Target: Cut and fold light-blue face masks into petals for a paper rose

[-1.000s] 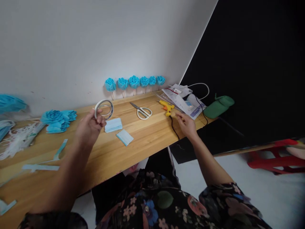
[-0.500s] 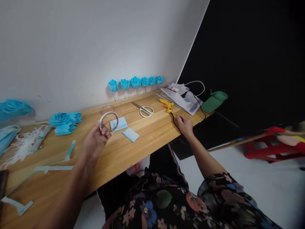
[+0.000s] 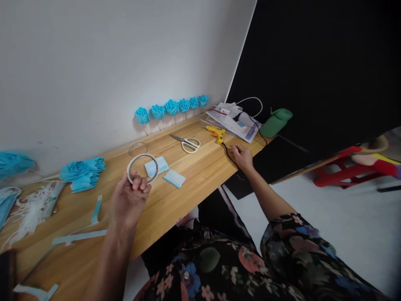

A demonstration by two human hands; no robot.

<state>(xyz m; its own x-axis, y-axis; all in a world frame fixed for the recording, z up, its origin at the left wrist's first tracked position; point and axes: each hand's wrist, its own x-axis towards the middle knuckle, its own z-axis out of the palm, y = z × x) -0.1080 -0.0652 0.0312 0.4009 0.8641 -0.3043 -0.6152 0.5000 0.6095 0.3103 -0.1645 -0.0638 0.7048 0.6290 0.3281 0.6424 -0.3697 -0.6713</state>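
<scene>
My left hand (image 3: 130,196) is raised over the table, its fingers closed round the lower left of a thin white roll of tape (image 3: 128,170), which is tilted up. Beyond the roll, a thin silvery ring (image 3: 138,144) lies on the wood. Folded light-blue pieces (image 3: 174,178) are just right of the roll. My right hand (image 3: 242,158) hovers near the table's front edge, fingers curled in; what they hold, if anything, is hidden. Close to that hand runs the black cord of a yellow glue gun (image 3: 216,133). White-handled scissors (image 3: 189,145) lie between the hands.
Several blue crepe-like flowers (image 3: 172,107) on pale sticks lean along the wall. More blue flowers (image 3: 78,171), white elastic loops (image 3: 33,215) and cut strips (image 3: 79,237) lie on the left. Plastic-wrapped papers (image 3: 233,123) and a green pouch-like item (image 3: 277,123) occupy the right end.
The view has shifted slightly. My left hand has turned its palm more toward me, and the tape roll now faces the camera more fully. The right hand stays beside the cord.
</scene>
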